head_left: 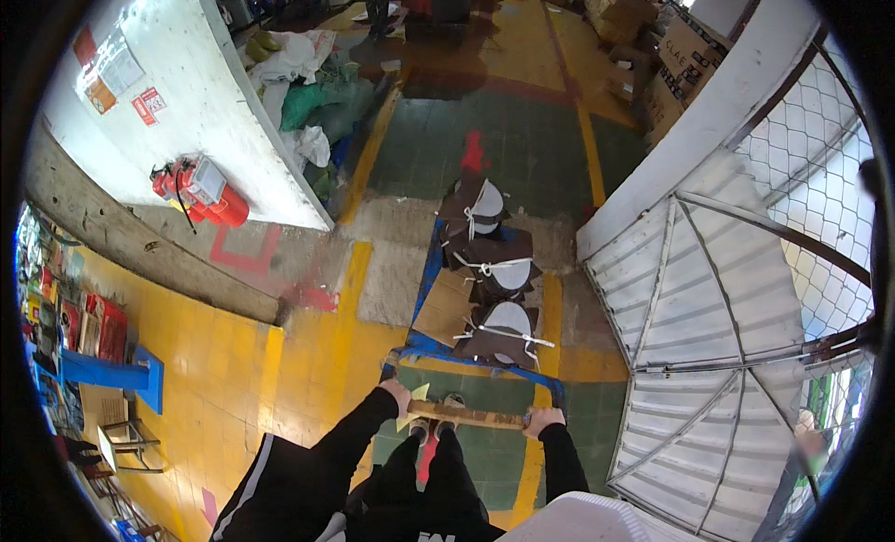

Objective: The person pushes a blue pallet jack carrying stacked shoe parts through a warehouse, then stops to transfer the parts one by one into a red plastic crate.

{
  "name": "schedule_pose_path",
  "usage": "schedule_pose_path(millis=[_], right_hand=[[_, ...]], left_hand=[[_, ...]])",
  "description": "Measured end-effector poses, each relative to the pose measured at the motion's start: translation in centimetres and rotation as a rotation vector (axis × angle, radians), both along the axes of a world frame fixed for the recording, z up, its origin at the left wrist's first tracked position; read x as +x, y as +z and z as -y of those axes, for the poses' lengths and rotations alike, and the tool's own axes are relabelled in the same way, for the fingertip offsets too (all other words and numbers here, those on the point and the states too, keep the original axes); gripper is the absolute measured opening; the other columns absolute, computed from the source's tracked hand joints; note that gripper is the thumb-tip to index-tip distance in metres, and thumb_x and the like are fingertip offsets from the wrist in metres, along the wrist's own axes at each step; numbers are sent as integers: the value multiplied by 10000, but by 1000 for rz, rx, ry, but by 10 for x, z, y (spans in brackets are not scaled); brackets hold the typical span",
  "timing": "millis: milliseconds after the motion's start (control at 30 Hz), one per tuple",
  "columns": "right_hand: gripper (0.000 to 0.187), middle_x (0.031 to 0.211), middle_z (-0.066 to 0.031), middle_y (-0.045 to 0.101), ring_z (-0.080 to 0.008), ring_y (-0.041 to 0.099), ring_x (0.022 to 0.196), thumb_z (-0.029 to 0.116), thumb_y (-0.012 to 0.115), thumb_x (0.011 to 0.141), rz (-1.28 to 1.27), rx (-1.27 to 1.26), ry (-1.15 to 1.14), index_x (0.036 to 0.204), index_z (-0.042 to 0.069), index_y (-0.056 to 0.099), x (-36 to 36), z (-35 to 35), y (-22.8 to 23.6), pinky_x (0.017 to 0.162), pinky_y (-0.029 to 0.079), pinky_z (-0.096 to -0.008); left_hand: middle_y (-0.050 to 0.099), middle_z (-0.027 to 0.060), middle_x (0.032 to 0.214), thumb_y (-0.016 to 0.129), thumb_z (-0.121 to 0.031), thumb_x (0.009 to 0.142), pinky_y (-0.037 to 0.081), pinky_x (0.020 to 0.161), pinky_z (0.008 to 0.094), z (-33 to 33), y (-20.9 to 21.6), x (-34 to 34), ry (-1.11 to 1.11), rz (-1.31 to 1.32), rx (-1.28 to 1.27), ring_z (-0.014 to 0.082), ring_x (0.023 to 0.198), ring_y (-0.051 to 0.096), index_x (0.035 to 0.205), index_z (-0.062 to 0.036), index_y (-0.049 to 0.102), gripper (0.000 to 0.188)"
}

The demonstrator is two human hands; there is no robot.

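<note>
Both ends of a brown-wrapped handle (471,414) on a blue cart (432,279) are gripped. My left hand (396,396) is closed around the left end, beside a pale yellow slip of paper (418,400); whether the hand holds that slip too I cannot tell. At the right end, my right hand (543,420) is wrapped round the bar. Ahead of the handle, the cart carries three bundles of dark brown and light grey flat pieces, tied with white string: a near bundle (508,320), a middle bundle (509,270) and a far bundle (487,205). A cardboard sheet (446,309) lies at their left.
Left of the passage, a white wall (224,104) bears red fire extinguishers (200,192). Sacks (303,76) are heaped beyond it. On the right stand a white pillar (695,118) and a metal gate (695,356), with cardboard boxes (676,81) farther off. Yellow lines (350,290) mark the floor.
</note>
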State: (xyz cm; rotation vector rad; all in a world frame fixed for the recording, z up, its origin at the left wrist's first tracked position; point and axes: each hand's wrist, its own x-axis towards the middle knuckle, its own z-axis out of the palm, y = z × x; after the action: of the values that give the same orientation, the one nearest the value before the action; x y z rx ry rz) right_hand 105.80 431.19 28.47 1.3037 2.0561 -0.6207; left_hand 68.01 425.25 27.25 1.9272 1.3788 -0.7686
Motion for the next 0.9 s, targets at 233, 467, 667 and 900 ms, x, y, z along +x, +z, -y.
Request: schedule_pose_path(millis=[233, 467, 667, 900], right_hand=[[456, 950, -98, 666, -264, 638, 898, 404, 619, 682, 0, -3, 33, 1062, 153, 589, 4, -53, -3, 751, 507, -392], [516, 996, -100, 656, -262, 626, 936, 410, 614, 686, 48, -14, 53, 1136, 161, 568, -4, -111, 5, 772, 500, -390], [491, 988, -107, 658, -268, 625, 934, 390, 606, 686, 9, 39, -10, 1106, 137, 577, 4, -158, -5, 773, 499, -399], [476, 997, -125, 655, -277, 623, 936, 385, 588, 705, 46, 31, 51, 1099, 120, 581, -9, -225, -7, 786, 495, -406]], left_hand=[[665, 156, 815, 620, -288, 611, 507, 753, 388, -50, 0, -1, 14, 9, 60, 302, 814, 639, 780, -56, 690, 295], [663, 149, 788, 640, -277, 589, 504, 724, 387, -103, 9, -6, 30, 48, 94, 303, 786, 638, 744, -52, 684, 277], [666, 137, 801, 639, -265, 583, 500, 747, 388, -154, 4, -5, 47, 44, 118, 302, 814, 633, 762, -69, 684, 270], [666, 130, 828, 636, -280, 607, 497, 764, 392, -217, -2, -14, 35, 4, 77, 296, 838, 630, 815, -81, 684, 292]])
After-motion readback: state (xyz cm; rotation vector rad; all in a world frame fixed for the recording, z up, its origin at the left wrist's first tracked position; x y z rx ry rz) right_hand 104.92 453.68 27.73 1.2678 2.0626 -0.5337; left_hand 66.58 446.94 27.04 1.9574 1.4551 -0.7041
